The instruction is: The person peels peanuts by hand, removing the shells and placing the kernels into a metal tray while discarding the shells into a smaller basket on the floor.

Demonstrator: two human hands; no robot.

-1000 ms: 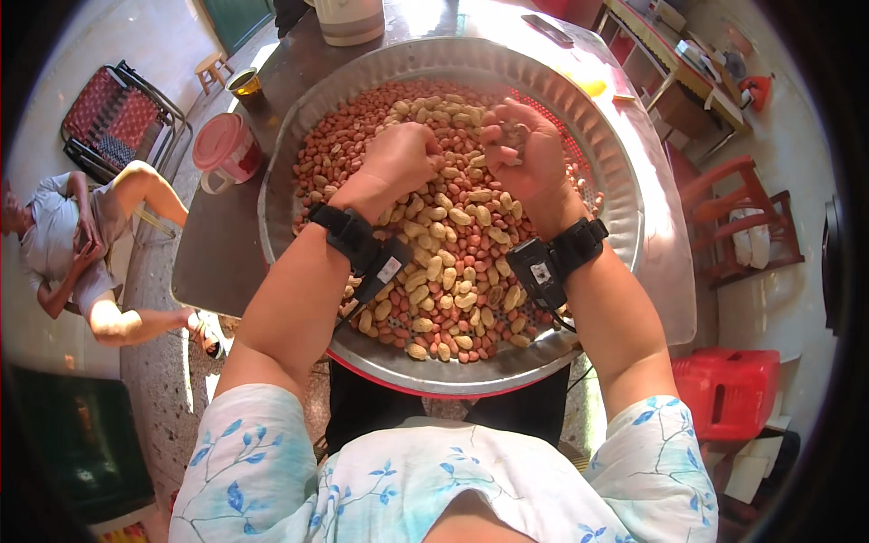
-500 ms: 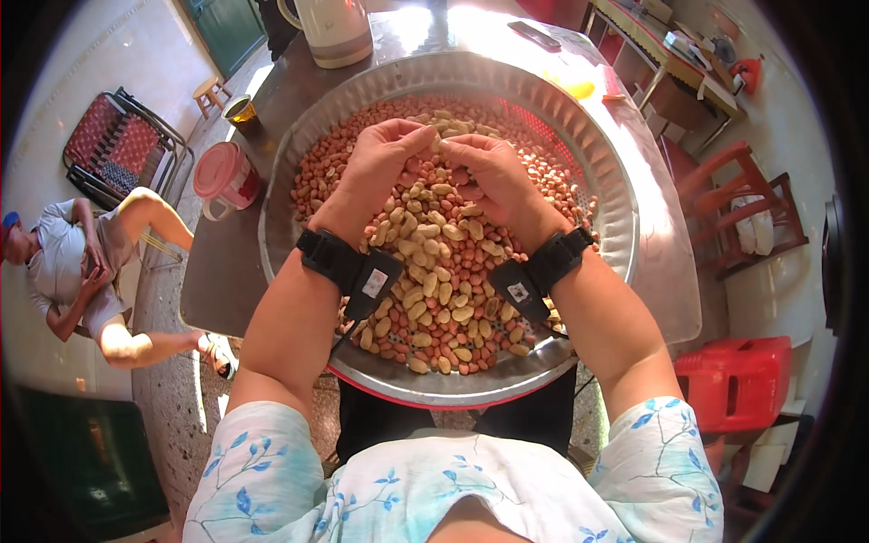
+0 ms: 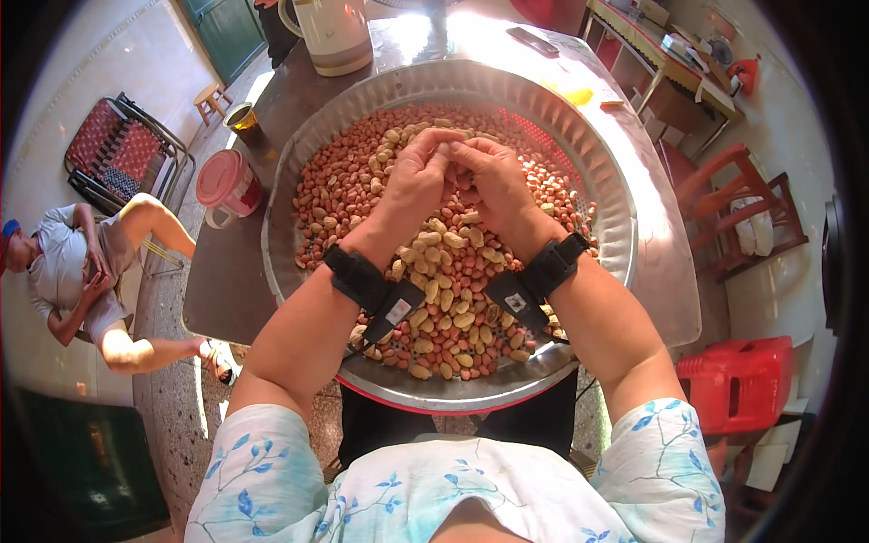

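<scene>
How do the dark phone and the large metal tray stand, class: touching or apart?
Apart. The head view shows it: a strip of bright tabletop lies between the phone and the metal tray.

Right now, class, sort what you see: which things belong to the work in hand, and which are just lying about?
In the work:
- left fingers and right fingers, close together over the tray
- unshelled peanuts
- shelled reddish peanuts
- round metal tray

Lying about:
- lidded mug
- pale jug
- red plastic stool
</scene>
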